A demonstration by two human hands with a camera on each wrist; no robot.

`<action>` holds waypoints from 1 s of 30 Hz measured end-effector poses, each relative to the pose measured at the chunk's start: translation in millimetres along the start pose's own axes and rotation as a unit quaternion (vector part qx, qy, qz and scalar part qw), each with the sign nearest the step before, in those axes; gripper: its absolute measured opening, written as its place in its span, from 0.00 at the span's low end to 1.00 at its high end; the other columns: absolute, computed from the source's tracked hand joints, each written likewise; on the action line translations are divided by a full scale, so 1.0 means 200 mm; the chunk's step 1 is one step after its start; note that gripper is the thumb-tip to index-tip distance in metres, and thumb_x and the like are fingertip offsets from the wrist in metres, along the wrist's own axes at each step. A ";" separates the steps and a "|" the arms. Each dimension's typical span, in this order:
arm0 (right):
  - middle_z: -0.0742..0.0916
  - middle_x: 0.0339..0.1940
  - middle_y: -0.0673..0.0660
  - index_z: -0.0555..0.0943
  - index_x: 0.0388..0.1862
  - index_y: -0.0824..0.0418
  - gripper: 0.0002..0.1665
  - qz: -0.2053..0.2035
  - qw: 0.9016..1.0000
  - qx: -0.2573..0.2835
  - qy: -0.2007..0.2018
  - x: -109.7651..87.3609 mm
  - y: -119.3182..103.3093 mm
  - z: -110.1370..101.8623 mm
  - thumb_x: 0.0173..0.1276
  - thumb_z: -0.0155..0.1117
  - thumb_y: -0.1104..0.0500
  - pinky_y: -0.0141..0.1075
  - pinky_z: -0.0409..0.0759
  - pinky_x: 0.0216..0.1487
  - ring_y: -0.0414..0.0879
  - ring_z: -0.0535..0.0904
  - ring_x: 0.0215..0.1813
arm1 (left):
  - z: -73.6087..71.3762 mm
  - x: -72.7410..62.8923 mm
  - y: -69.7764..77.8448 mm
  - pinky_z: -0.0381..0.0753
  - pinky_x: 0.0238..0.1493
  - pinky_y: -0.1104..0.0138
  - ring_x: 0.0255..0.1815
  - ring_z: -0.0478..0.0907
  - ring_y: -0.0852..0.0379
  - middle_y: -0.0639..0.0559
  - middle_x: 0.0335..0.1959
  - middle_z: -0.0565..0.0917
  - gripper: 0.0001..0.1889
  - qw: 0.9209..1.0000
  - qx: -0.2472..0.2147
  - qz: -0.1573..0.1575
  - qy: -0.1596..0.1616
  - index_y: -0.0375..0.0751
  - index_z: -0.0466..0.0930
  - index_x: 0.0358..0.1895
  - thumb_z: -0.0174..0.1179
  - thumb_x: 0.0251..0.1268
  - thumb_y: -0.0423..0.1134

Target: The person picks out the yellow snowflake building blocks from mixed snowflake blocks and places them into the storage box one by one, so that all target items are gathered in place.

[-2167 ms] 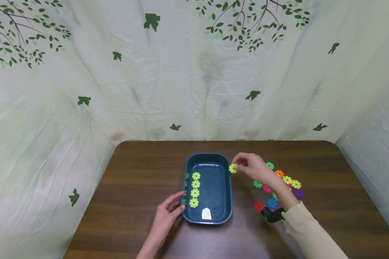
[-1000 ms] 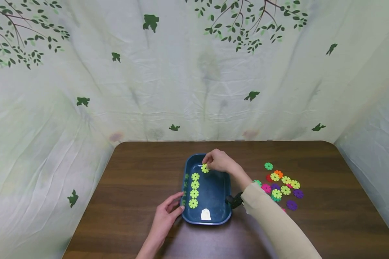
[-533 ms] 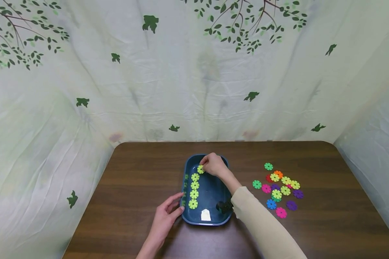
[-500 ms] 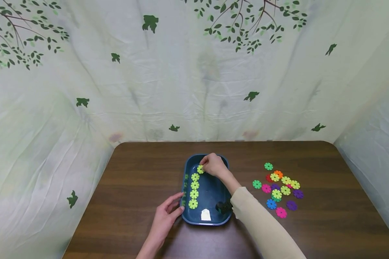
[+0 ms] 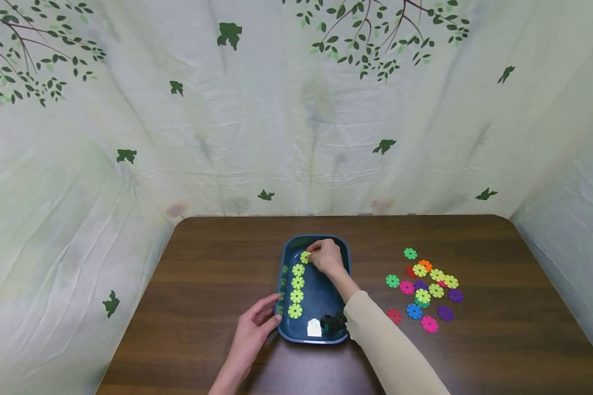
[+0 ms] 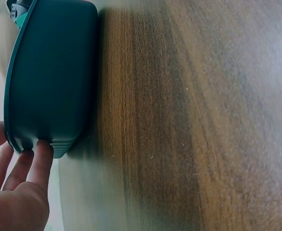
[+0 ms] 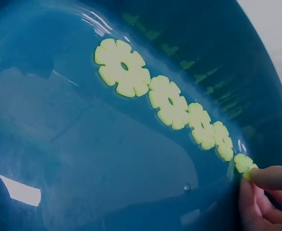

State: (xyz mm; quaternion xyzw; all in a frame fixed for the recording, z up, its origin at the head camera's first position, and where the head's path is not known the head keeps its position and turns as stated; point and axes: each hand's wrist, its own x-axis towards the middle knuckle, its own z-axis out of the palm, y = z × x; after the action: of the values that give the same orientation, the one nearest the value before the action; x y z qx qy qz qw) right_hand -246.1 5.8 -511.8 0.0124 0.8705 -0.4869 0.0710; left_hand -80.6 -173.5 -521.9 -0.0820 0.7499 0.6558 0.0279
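A blue rectangular tray point(image 5: 323, 296) stands on the table, with a row of several yellow-green notched flower discs point(image 5: 297, 282) along its left side. My right hand point(image 5: 328, 257) is inside the tray's far end, pinching another yellow-green notched disc point(image 7: 244, 163) between thumb and fingertips. That disc sits at the far end of the row, partly covered by the fingers. At the tray's near left side, my left hand point(image 5: 252, 322) grips the wall. In the left wrist view its thumb is at the rim and its fingertips press the outside.
Loose notched discs in green, orange, red, pink, blue, purple and yellow lie scattered right of the tray, among them a blue disc point(image 5: 414, 311). Some overlap. A patterned cloth point(image 5: 277, 137) hangs behind the brown wooden table point(image 5: 217, 263).
My right hand has carried the yellow-green disc from beyond the tray's right rim leftward to the far end of the row. Over the last half second it barely moves. My left hand stays put.
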 end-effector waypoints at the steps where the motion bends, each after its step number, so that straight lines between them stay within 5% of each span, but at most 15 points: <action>1: 0.87 0.34 0.54 0.89 0.39 0.61 0.07 0.001 1.000 0.002 0.007 0.00 0.00 0.01 0.61 0.69 0.66 0.38 0.79 0.33 0.47 0.80 0.33 | 0.00 0.00 0.00 0.76 0.51 0.68 0.60 0.74 0.44 0.46 0.63 0.77 0.23 1.000 0.001 0.000 0.000 0.43 0.80 0.60 0.64 0.60 0.28; 24: 0.88 0.39 0.55 0.88 0.41 0.62 0.07 -0.055 0.997 -0.045 0.026 -0.01 0.01 0.06 0.64 0.68 0.66 0.46 0.80 0.45 0.52 0.82 0.42 | 0.00 0.00 0.00 0.77 0.53 0.65 0.61 0.74 0.45 0.47 0.63 0.76 0.23 1.000 0.004 0.002 -0.003 0.44 0.80 0.60 0.64 0.61 0.28; 30: 0.88 0.36 0.55 0.88 0.38 0.62 0.06 -0.059 0.997 -0.054 0.018 -0.02 0.00 0.07 0.62 0.70 0.65 0.45 0.79 0.43 0.50 0.80 0.38 | 0.00 0.00 0.00 0.76 0.52 0.67 0.61 0.74 0.45 0.47 0.63 0.76 0.23 1.000 0.004 0.000 -0.003 0.43 0.80 0.61 0.63 0.61 0.28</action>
State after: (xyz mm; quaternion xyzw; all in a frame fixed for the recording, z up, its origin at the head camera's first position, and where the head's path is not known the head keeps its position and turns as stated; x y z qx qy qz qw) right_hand -241.3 -5.1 -518.4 -0.0341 0.8959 -0.4422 0.0271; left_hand -80.6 -173.1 -522.4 -0.0802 0.7526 0.6529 0.0306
